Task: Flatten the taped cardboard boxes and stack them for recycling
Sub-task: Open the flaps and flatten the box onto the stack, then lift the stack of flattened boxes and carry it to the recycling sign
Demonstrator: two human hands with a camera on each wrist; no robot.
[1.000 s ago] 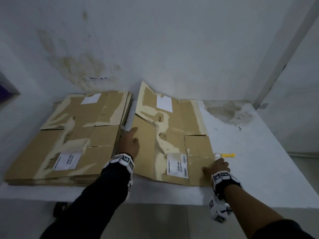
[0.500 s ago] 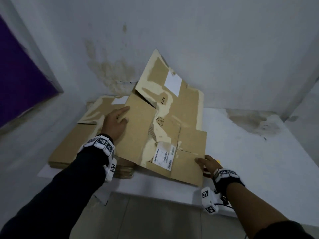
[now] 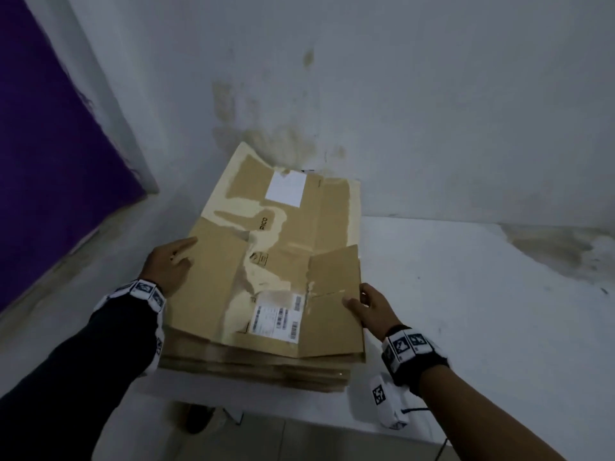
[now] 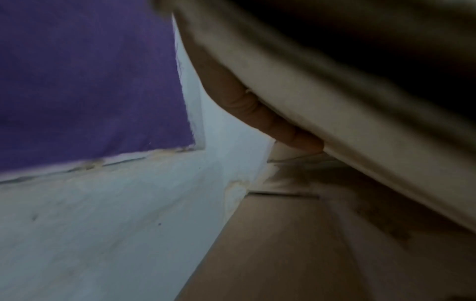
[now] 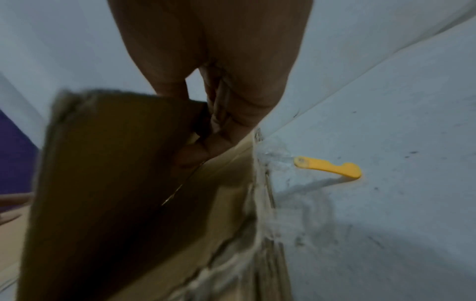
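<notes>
A flattened cardboard box (image 3: 276, 261) with torn tape strips and two white labels lies tilted on top of the stack of flattened boxes (image 3: 253, 364) at the table's left end. My left hand (image 3: 169, 264) holds its left edge, one digit on top; the left wrist view shows a finger (image 4: 257, 114) under the edge of the box (image 4: 335, 101), above the stack (image 4: 283, 254). My right hand (image 3: 367, 306) pinches the box's right edge near the front, thumb on top. In the right wrist view its fingers (image 5: 206, 146) curl round the cardboard (image 5: 115, 163).
The white table (image 3: 466, 311) stretches right of the stack, stained at the back corner. A yellow cutter (image 5: 327, 168) lies on it just right of the stack. White walls close the back; a purple panel (image 3: 50, 161) is on the left.
Both hands lifted the flattened box from the table's middle and carried it left onto the stack. It has gone from raised at the back to nearly flat on top.
</notes>
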